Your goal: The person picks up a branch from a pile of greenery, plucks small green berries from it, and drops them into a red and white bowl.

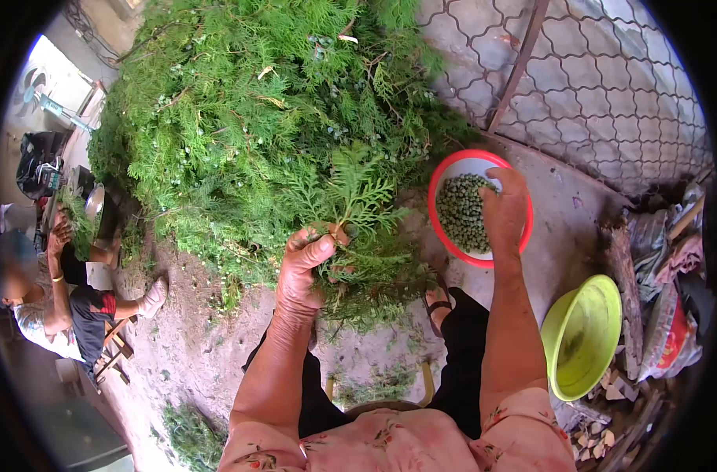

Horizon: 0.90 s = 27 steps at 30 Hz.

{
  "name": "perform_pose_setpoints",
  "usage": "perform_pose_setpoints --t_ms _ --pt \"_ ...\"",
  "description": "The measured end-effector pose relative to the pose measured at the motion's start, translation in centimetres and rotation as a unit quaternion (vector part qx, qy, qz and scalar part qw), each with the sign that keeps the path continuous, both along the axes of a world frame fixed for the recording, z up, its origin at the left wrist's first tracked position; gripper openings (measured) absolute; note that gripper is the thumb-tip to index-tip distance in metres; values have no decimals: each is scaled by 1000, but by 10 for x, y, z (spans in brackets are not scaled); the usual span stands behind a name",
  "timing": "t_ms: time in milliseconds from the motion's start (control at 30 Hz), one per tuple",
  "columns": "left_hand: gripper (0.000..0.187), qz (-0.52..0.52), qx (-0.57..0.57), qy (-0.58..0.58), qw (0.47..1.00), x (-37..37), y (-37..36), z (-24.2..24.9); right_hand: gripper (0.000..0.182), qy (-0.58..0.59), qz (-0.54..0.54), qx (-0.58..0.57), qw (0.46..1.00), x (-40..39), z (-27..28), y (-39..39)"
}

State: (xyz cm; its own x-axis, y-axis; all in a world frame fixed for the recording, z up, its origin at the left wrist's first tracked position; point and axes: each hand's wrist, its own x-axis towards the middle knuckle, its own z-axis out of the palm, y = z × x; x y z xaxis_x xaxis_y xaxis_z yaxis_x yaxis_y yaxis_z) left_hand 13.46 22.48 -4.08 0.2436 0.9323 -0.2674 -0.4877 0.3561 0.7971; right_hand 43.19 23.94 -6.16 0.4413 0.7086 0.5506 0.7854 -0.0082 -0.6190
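My left hand (315,256) is closed round a green leafy sprig (354,197) in front of a large heap of branches (240,118). Over the right part of a red-rimmed white bowl (433,189) is my right hand (504,204), its fingers bent down toward the small round green cones (462,212) inside. Whether those fingers hold anything is hidden.
A yellow-green basin (559,346) stands at the right, near a log (626,291), plastic bags and wood pieces. Wire mesh (602,102) lies behind. At the left a seated person (51,315) holds a green sprig; a fan (32,86) stands beyond.
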Motion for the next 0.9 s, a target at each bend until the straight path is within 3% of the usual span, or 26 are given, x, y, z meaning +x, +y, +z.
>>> perform_pose_setpoints --t_ms 33,100,133,167,233,333,400,633,700,800,900 --pt "35 1 1 0 1000 1 0 1 21 -99 -61 -1 993 0 5 0" --pt "31 -19 22 -52 998 5 -2 5 16 -84 -32 25 996 -10 14 -1" --pt "31 -19 23 -52 998 8 -2 5 12 126 78 -33 988 -24 19 -2" --pt "34 -11 25 -59 998 12 -2 5 12 329 183 -90 922 -39 26 -4" --pt "36 -3 27 -66 997 15 -1 4 19 423 286 -232 828 -74 55 -15" --pt "37 -11 42 -44 998 10 0 1 18 416 371 -250 792 -104 61 -24" --pt "35 -79 42 -30 996 5 1 1 20 566 424 -196 679 -116 60 -28" --pt "35 -50 45 -7 998 9 0 3 24 572 436 -126 683 -131 45 -27" --pt "40 -60 63 -3 996 9 -1 6 25 620 408 -90 664 -133 39 -26" --pt "44 -88 43 -60 993 7 2 0 28 568 397 -185 697 -126 47 -30" --pt "46 -48 54 -18 997 6 2 -11 24 566 396 -188 698 -133 51 -32"
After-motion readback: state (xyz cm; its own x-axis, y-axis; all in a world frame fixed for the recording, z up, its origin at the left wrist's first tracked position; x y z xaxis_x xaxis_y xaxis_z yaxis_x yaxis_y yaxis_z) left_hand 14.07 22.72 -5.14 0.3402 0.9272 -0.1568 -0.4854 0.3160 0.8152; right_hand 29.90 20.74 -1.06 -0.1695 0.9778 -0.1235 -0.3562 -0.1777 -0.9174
